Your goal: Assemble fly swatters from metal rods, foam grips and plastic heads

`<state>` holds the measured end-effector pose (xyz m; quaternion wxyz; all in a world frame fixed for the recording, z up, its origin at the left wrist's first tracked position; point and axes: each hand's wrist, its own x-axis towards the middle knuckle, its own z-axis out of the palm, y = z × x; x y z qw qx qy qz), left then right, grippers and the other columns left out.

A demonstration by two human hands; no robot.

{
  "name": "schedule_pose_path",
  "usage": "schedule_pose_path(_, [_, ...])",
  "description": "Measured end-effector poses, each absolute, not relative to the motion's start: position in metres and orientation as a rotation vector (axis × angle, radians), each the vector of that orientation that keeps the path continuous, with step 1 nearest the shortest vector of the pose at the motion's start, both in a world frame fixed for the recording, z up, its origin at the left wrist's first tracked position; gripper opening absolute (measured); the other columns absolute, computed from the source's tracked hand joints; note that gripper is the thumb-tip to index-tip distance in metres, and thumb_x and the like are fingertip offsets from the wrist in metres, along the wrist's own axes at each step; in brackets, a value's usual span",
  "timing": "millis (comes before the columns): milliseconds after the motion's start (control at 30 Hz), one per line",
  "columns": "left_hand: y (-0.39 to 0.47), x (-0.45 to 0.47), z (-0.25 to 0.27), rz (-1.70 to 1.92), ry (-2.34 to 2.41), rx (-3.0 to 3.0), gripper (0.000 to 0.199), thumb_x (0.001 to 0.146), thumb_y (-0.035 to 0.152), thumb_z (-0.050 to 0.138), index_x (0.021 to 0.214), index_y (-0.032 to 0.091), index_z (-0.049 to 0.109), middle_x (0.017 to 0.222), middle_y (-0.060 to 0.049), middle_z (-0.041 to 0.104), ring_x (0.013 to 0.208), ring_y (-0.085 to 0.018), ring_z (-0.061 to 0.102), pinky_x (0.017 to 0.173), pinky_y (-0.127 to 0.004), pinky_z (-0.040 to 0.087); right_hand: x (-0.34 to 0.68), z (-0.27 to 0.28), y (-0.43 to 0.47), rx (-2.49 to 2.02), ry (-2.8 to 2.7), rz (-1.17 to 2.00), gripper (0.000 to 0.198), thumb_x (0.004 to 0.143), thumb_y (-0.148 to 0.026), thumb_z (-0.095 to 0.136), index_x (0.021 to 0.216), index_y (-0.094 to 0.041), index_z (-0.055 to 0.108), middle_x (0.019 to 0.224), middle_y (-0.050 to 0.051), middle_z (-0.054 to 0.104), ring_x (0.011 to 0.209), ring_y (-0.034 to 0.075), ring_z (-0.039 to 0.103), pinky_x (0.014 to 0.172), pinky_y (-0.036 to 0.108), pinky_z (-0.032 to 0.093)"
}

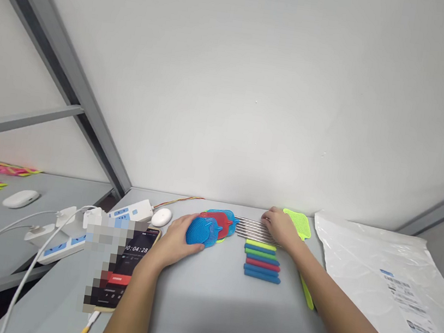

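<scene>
My left hand [176, 243] is closed around the left edge of a blue fly swatter head [201, 232], thumb at its near side. Behind that lie a red swatter head [223, 225] and another blue swatter head [232, 215], overlapping in a stack. Thin metal rods [249, 229] lie side by side to the right of the heads. Over their right ends my right hand [280, 225] bends its fingers, pinching at a rod; the fingertips are partly hidden. Coloured plastic handles [262, 263] in blue, green, red and yellow lie in a row nearer me. A yellow-green fly swatter [297, 223] lies partly under my right forearm.
A white plastic mailing bag [381, 266] covers the table's right side. On the left are a phone [129, 264] showing a timer, a round white object [161, 217] and power strips [65, 248] with plugs and cables. A wall stands behind, a metal post [80, 86] at left.
</scene>
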<state>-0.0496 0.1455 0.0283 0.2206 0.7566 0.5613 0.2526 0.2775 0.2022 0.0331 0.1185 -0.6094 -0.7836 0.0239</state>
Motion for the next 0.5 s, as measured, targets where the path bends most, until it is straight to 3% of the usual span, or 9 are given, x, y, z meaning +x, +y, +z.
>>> schedule_pose_path(500, [0.153, -0.049, 0.015, 0.671, 1.712, 2.051, 0.076, 0.075, 0.05, 0.065, 0.14, 0.021, 0.039, 0.135, -0.013, 0.049, 0.125, -0.033, 0.045, 0.103, -0.048, 0.037, 0.284, 0.034, 0.213, -1.674, -2.493, 0.105, 0.03, 0.093, -0.026, 0.044, 0.083, -0.022, 0.073, 0.089, 0.005, 0.065, 0.086, 0.017, 0.059, 0.079, 0.029, 0.033])
